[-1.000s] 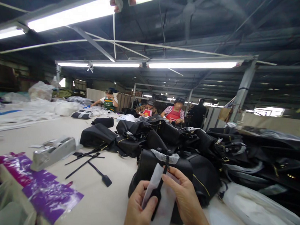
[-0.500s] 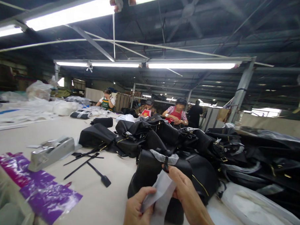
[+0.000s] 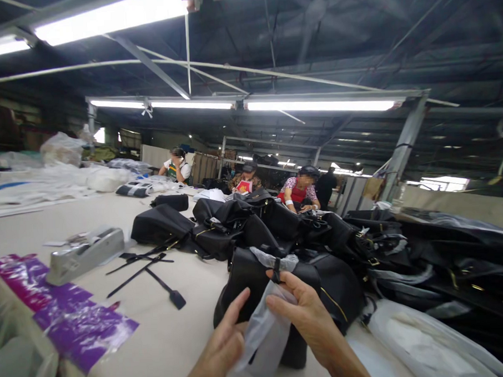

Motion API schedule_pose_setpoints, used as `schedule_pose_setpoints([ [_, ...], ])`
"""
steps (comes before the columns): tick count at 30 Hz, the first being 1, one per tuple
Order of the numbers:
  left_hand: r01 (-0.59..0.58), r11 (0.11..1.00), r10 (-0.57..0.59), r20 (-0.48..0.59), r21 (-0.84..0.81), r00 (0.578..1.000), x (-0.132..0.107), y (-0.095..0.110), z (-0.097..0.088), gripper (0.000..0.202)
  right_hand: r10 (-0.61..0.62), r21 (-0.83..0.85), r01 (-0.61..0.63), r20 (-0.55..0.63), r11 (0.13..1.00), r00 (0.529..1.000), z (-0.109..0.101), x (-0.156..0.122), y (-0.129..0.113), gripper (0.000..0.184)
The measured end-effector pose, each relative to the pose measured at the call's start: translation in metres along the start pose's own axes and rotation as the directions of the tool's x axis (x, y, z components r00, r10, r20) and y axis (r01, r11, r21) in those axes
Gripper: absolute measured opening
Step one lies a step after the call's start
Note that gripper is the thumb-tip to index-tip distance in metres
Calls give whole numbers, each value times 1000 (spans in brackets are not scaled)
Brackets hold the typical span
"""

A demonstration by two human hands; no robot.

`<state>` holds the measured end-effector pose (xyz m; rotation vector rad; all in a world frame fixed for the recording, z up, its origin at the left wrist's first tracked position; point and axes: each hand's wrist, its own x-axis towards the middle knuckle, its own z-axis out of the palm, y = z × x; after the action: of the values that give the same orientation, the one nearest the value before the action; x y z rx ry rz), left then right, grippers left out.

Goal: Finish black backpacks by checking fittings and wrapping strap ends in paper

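Note:
My left hand and my right hand hold a thin whitish wrapping sheet between them, low in the middle of the view. The right fingers pinch its upper edge, and the left fingers are stretched along its left side. A black strap rises from the sheet towards a black handbag that stands on the table just behind my hands, with pale stuffing paper showing at its top.
A heap of black handbags covers the pale table behind and to the right. Loose black straps, a grey metal tool and purple sheets lie to the left. Several seated people work at the far end.
My hands have lowered and spread slightly. The sheet now covers the black strap piece that lay in front of it. The left fingers have straightened.

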<state>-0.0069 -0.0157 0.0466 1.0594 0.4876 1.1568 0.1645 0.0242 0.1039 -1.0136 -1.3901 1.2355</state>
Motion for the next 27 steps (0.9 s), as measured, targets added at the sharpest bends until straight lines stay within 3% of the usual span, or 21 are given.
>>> schedule_pose_setpoints([
  [3,149,985,-148,23,-90,989,6,9,6,53,11,-6,-11,3,1000,1000,-2,0,0,62],
  [6,164,982,-167,-14,-95,986,14,5,6,36,11,-16,-11,21,1000,1000,-6,0,2,60],
  [11,91,996,-90,-87,6,992,20,-14,-2,41,-13,-12,14,74,1000,997,-8,-1,3,48],
  [15,41,989,-25,-114,143,993,18,-14,0,47,-4,-2,5,67,1000,998,-6,0,6,45],
  [22,1,932,80,-210,362,974,16,-11,11,23,-32,-57,28,-66,998,997,1,2,8,48],
  [24,-12,941,93,-221,339,971,19,-15,10,21,-14,4,14,-79,1000,997,-1,1,7,51],
  [27,1,982,45,-238,191,970,24,-21,6,27,53,258,-47,-15,965,998,-8,-3,10,55],
])
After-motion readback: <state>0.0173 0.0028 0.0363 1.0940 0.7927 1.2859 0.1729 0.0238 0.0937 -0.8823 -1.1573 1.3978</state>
